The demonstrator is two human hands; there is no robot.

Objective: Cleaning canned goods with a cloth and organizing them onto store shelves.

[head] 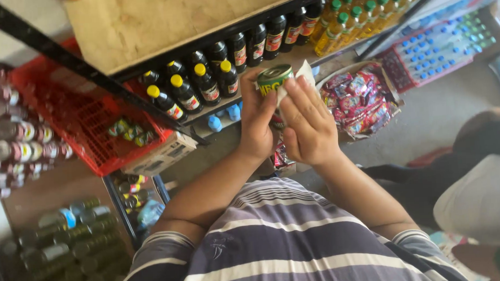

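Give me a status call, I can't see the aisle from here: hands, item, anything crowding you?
Left hand grips green tin can. Right hand presses white cloth to it. Dark bottles on shelf just behind; another person at right.

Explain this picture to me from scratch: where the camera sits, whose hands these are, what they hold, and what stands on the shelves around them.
There is no machine here. The one picture comes from a camera worn on a person's head, looking down over a striped shirt at that person's own two bare hands.

The left hand grips a small green-labelled can. The right hand presses a white cloth or paper against the can's side; which of the two it is cannot be told.

Behind the hands runs a shelf holding dark bottles with yellow caps and yellowish bottles with green caps. To the left is a red plastic basket and rows of cans. A box of red packets sits low on the right.

Another person is partly in view at the right edge.
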